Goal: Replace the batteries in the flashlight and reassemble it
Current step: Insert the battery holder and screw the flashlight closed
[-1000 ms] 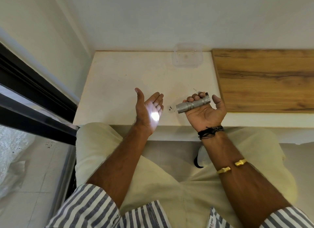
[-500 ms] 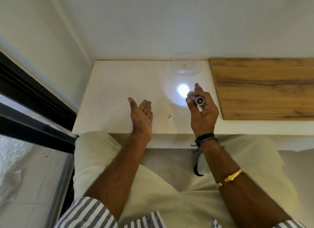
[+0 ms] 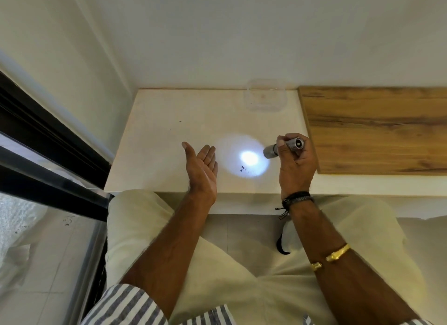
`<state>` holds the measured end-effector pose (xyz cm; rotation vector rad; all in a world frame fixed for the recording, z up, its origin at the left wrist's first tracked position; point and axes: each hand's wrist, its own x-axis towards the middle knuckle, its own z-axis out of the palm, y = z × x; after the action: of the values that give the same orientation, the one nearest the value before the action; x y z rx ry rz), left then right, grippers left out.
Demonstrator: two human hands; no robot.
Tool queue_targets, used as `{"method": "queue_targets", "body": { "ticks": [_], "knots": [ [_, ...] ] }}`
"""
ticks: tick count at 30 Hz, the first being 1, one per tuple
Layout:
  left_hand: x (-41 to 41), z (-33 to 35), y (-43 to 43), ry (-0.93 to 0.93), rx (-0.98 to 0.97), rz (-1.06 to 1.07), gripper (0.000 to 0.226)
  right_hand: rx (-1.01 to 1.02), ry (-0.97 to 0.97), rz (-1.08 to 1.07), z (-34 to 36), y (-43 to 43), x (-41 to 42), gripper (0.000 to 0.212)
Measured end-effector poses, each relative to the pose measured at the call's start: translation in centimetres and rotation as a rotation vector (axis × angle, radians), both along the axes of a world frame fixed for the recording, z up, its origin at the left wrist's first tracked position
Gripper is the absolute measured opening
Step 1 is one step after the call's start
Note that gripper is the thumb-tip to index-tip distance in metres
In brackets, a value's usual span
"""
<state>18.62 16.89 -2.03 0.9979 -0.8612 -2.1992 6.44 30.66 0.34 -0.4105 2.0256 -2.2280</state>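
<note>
A small silver flashlight [image 3: 273, 150] is lit, its head pointing left and down. My right hand [image 3: 296, 166] is wrapped around its body, with the thumb near the tail cap. Its beam makes a bright spot [image 3: 248, 158] on the white table [image 3: 169, 131], between my two hands. My left hand [image 3: 202, 169] hovers over the table's front left part, palm turned toward the beam, fingers apart, holding nothing.
A clear plastic container [image 3: 266, 96] stands at the table's back edge by the wall. A wooden board [image 3: 377, 128] covers the table's right part. Small dark specks [image 3: 243, 169] lie in the lit patch. A dark window frame [image 3: 48, 140] runs along the left.
The flashlight turned from shining on my left palm, to pointing away, to aiming left and down at the table. The light spot moved toward the front. My left hand drew slightly left.
</note>
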Motion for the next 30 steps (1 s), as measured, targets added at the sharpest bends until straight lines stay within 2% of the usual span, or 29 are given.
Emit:
{"method": "queue_targets", "body": {
  "ticks": [4, 9, 12, 14, 16, 18, 27, 30],
  "knots": [
    [-0.1, 0.0, 0.1, -0.003, 0.012, -0.02, 0.093, -0.124, -0.054, -0.01, -0.1, 0.1, -0.7, 0.024],
    [-0.1, 0.4, 0.2, 0.073, 0.113, -0.117, 0.102, -0.495, -0.463, 0.124, 0.3, 0.1, -0.8, 0.01],
    [-0.2, 0.6, 0.6, 0.122, 0.166, -0.158, 0.106, -0.672, -0.711, 0.171, 0.3, 0.2, -1.0, 0.01],
    [-0.1, 0.6, 1.0, 0.141, 0.176, -0.204, 0.11, -0.748, -0.801, 0.195, 0.2, 0.5, -1.1, 0.014],
    [0.0, 0.6, 1.1, 0.153, 0.187, -0.236, 0.113, -0.812, -0.867, 0.243, 0.1, 0.9, -1.2, 0.027],
    [0.0, 0.6, 1.2, 0.161, 0.198, -0.248, 0.113, -0.868, -0.908, 0.289, 0.2, 1.3, -1.1, 0.034],
    [-0.1, 0.3, 1.4, 0.154, 0.172, -0.238, 0.105, -0.846, -0.88, 0.303, 0.6, 0.7, -0.7, 0.016],
    [-0.4, 0.3, 1.4, 0.057, 0.077, -0.231, 0.096, -0.838, -0.895, 0.307, 0.4, 0.6, -0.5, 0.018]
  ]
}}
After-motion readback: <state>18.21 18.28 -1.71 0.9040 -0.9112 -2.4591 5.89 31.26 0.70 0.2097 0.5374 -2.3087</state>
